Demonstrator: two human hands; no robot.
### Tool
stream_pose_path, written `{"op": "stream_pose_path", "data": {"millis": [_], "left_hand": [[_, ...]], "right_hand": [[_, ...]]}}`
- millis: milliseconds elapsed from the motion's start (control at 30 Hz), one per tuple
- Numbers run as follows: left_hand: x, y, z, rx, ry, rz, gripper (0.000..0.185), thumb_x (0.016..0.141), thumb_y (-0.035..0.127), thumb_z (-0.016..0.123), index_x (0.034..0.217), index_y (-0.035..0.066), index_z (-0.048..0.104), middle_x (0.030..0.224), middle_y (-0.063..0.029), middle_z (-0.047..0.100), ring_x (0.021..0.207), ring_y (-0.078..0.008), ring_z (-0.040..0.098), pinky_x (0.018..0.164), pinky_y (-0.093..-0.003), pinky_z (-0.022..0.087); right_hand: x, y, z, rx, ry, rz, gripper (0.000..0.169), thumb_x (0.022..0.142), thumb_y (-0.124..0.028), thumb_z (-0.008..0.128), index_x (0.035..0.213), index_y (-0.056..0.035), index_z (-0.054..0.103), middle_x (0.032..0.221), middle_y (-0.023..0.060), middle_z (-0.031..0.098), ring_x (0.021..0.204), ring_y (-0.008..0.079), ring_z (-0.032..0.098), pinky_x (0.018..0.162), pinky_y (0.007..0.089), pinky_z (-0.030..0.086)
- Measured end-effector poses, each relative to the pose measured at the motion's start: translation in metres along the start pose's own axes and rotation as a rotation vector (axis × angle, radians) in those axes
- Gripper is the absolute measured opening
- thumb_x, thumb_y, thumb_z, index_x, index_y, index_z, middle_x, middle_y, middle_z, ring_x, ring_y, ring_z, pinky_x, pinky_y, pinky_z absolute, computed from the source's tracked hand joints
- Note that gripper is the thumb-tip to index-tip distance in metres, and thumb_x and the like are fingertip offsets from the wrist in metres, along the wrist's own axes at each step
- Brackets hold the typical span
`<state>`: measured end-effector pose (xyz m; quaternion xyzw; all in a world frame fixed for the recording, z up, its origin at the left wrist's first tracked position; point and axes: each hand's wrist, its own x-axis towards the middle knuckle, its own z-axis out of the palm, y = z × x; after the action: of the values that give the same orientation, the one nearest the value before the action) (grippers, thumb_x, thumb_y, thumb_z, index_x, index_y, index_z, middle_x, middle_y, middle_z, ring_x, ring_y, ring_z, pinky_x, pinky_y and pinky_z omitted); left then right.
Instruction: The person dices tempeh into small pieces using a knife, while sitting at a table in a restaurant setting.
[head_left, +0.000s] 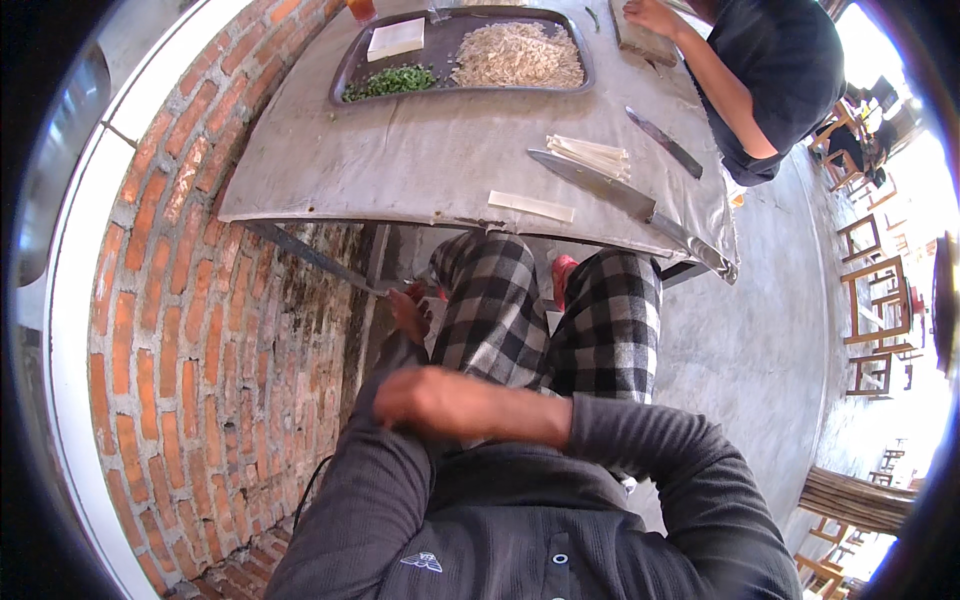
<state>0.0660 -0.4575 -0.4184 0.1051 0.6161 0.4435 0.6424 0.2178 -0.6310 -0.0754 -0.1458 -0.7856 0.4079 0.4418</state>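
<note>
My right hand (424, 401), blurred, lies across my left forearm and touches the dark grey sleeve (386, 427). Its fingers are too unclear to make out a grip. Below the table's front edge, beside my left knee, my left hand (411, 311) hangs with its fingers apart and nothing in it. On the table (337, 165) before me lie a flat pale strip (531, 206), a small stack of thin pale strips (589, 156) and a large kitchen knife (600, 184). The knife's metal handle reaches the right front corner. A smaller knife (664, 141) lies farther right.
A metal tray (442, 91) holds a white block (396, 39), chopped greens (390, 82) and a heap of pale shreds (517, 56). An orange drink (362, 9) stands behind it. Another person's hand (652, 16) rests at a wooden board (643, 46). A brick wall (172, 360) borders my left.
</note>
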Motion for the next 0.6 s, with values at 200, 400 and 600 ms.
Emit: {"op": "stream_pose_path", "data": {"millis": [200, 400, 600], "left_hand": [[-0.006, -0.024, 0.051, -0.091, -0.092, -0.051, 0.076, 0.116, 0.076, 0.028, 0.132, 0.02, 0.077, 0.121, 0.0017, 0.075, 0.089, -0.022, 0.055, 0.073, -0.0419, 0.043], [0.04, -0.018, 0.011, -0.029, 0.031, 0.041, 0.081, 0.115, 0.079, 0.028, 0.132, 0.019, 0.08, 0.121, 0.0, 0.079, 0.092, -0.0239, 0.06, 0.075, -0.0425, 0.044], [-0.017, -0.006, 0.019, -0.024, -0.058, -0.036, 0.083, 0.116, 0.078, 0.026, 0.135, 0.018, 0.079, 0.122, -0.0014, 0.08, 0.094, -0.0248, 0.062, 0.082, -0.0462, 0.048]], "right_hand": [[-0.017, -0.012, -0.018, -0.068, -0.062, 0.082, 0.016, 0.099, -0.008, 0.075, 0.104, 0.0009, 0.063, 0.1, 0.0171, 0.065, 0.102, 0.0398, 0.07, 0.091, 0.0499, 0.059], [0.016, -0.049, 0.009, 0.177, -0.106, -0.039, 0.015, 0.096, -0.011, 0.072, 0.106, 0.0006, 0.068, 0.102, 0.0174, 0.067, 0.108, 0.0395, 0.069, 0.098, 0.0522, 0.057], [-0.015, 0.035, -0.036, -0.248, -0.251, 0.025, 0.01, 0.093, -0.008, 0.073, 0.1, -0.0015, 0.072, 0.101, 0.0183, 0.07, 0.106, 0.0399, 0.071, 0.096, 0.0516, 0.059]]}}
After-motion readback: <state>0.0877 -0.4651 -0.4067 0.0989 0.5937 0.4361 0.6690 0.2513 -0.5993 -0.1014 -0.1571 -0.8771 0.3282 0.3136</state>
